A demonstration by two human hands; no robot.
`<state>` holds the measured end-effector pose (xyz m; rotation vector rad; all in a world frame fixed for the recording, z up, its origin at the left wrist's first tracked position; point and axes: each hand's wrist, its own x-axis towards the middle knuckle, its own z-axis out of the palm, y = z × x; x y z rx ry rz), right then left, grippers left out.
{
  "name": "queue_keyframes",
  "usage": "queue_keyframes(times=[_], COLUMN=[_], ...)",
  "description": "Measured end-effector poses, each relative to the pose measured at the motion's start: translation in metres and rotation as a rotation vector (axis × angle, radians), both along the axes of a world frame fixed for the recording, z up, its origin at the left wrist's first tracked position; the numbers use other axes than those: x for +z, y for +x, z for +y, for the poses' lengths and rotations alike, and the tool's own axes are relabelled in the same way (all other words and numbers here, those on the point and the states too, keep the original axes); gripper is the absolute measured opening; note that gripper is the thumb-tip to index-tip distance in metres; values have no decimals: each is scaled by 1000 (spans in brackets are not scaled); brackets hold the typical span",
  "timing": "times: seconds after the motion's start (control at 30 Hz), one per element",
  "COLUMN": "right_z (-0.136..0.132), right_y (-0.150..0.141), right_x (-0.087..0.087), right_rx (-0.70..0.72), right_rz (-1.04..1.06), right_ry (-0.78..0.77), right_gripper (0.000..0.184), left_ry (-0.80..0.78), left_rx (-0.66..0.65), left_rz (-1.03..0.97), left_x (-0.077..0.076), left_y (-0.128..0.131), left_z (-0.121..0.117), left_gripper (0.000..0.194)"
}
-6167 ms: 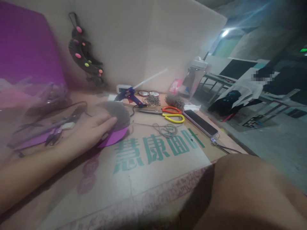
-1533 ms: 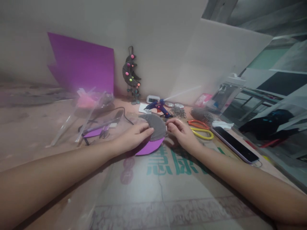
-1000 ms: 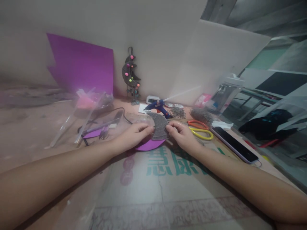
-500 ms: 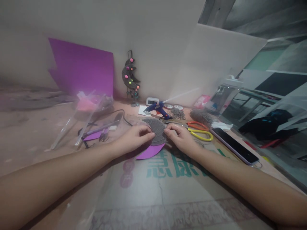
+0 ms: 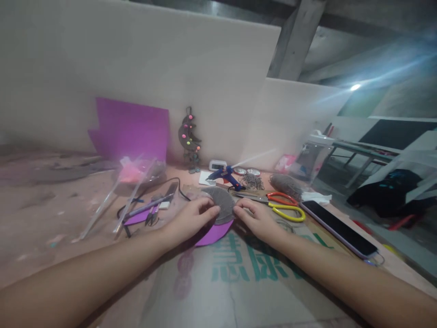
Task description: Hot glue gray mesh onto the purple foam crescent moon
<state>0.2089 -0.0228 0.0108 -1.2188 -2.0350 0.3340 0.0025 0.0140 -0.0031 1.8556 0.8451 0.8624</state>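
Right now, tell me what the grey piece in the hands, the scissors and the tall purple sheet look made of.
The grey piece is probably matt yarn or cord, judging by faint lines across it. The scissors have greyish, likely metal blades and smooth, shiny red and yellow handles, probably plastic. The purple sheet looks like smooth, matt card or foam, thin with straight edges.
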Motion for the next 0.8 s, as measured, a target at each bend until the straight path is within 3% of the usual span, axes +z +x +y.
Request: queue_keyframes(times=[0.27, 0.5, 0.67, 0.8], right_z=[1, 3, 3, -2], right_y=[2, 2, 7, 8], right_x=[-4, -6, -6, -6], right_rx=[110, 40, -169, -163], right_rz=[24, 22, 100, 26], right_ry=[3, 78, 231, 368], right_gripper=[23, 22, 21, 21], left_ry=[-43, -64, 173, 377], left_rx=[-5, -6, 188, 151], left_rz=[-47, -107, -123, 21], left_x=[-6, -4, 5, 7], left_y=[1, 2, -1, -2], left_z=[3, 2, -3, -12], left_gripper=[35, 29, 20, 20])
